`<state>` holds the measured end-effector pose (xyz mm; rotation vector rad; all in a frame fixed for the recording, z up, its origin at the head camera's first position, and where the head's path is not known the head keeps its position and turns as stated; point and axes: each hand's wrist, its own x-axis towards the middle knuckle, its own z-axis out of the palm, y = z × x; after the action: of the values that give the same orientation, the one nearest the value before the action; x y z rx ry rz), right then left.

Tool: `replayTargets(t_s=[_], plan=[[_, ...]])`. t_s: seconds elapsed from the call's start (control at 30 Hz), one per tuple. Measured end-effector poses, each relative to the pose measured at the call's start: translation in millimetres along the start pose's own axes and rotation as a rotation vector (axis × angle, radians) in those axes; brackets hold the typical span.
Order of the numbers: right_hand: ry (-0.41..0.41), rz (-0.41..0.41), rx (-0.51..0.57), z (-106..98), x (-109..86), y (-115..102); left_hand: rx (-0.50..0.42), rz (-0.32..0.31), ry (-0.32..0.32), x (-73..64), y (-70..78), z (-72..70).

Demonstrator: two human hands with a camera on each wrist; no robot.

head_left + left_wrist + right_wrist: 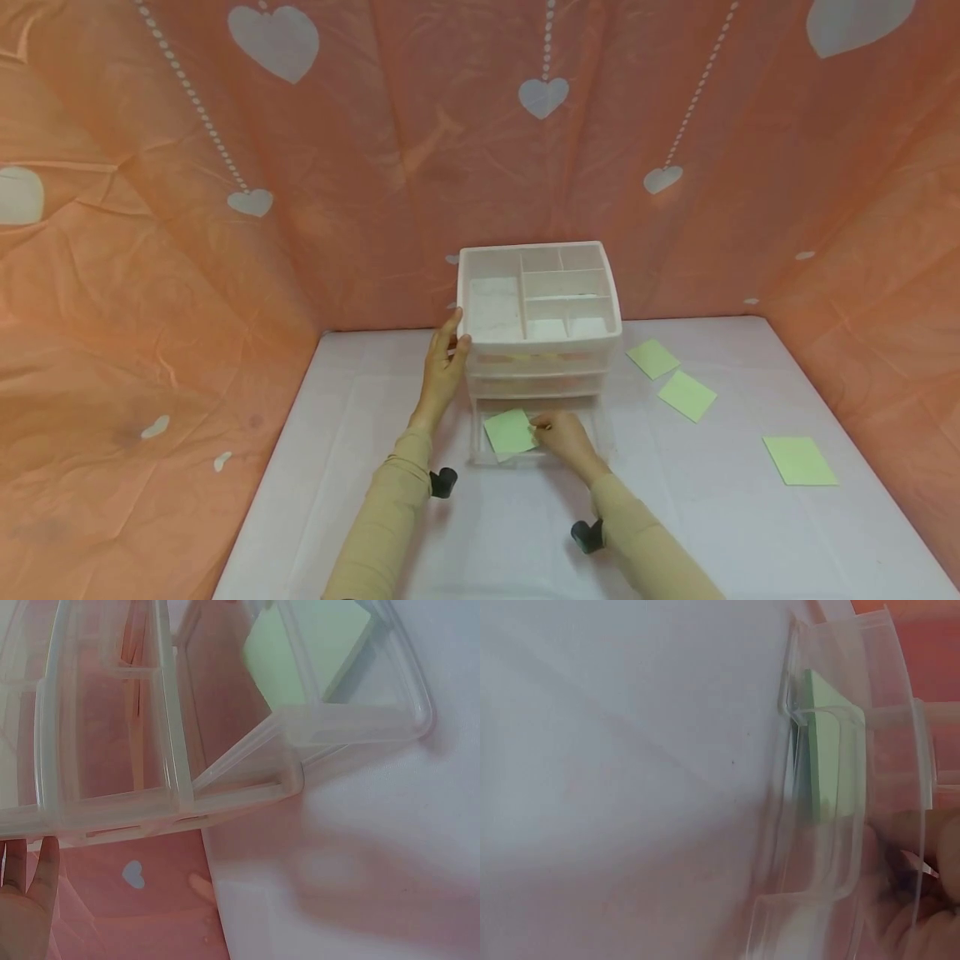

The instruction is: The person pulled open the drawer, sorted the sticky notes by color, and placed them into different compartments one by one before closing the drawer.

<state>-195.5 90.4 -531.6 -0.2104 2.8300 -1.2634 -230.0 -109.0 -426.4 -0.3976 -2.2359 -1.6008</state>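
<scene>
Left hand (441, 371): fingers straight, touching left side of box (536, 338). Right hand (564, 437): fingers pinching right edge of pad (507, 432) in open bottom drawer (551, 462).

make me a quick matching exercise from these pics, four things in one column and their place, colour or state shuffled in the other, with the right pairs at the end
1. left hand
2. right hand
3. bottom drawer
4. backdrop

A. pulled open
B. at the edge of the green pad
C. mostly orange
D. against the white organiser's side

Pairs: 1-D, 2-B, 3-A, 4-C
</scene>
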Motion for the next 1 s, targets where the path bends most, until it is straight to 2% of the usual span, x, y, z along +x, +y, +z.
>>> replayTargets(t_s=[0.47, 1.0], plan=[[0.077, 0.007, 0.074, -11, -4.3, 4, 0.008, 0.004, 0.005, -0.3, -0.6, 1.0], [0.109, 0.073, 0.125, -68, -27.7, 7, 0.007, -0.006, 0.010, -0.1, 1.1, 1.5]])
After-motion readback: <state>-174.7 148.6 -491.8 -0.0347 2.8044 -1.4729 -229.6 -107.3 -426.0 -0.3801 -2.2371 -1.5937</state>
